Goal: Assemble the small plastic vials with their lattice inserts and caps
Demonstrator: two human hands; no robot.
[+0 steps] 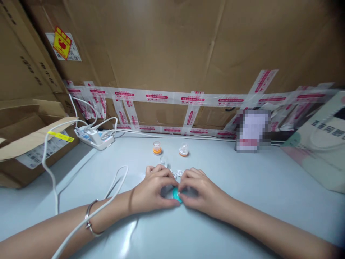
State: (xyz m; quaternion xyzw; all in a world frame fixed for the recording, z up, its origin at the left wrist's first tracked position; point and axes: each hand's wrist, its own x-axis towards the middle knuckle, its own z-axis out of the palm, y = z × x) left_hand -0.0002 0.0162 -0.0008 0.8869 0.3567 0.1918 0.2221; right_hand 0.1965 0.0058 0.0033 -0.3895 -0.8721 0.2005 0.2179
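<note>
Teal plastic shows in the head view between two bare hands: a small round piece (176,195) low in the middle, just over the pale blue-grey tabletop (229,233). Taking that piece as the centre of a dial, with twelve pointing away from the person, the left hand (157,189) sits at nine, its thumb along the near edge and its fingers curled round towards the far side, gripping it. At three, the right hand (203,192) pinches the piece's right edge between thumb and fingertips, which hide part of it.

Close by at twelve lie small white parts (180,173), partly covered by the fingers. A clear cup (164,162) is at eleven, and beyond it, same direction, stands an orange container (157,150) with a clear top. Just past twelve is a white-and-orange container (184,151), also clear-topped.

Farther out, a white power strip (101,142) lies at ten, and a pixelated upright object (252,131) stands at two. A white cable (81,225) crosses the left forearm, below a metal bracelet's (88,219) upper edge. Brown cardboard (161,43), strapped with red-printed tape (199,99), fills the background at twelve.
</note>
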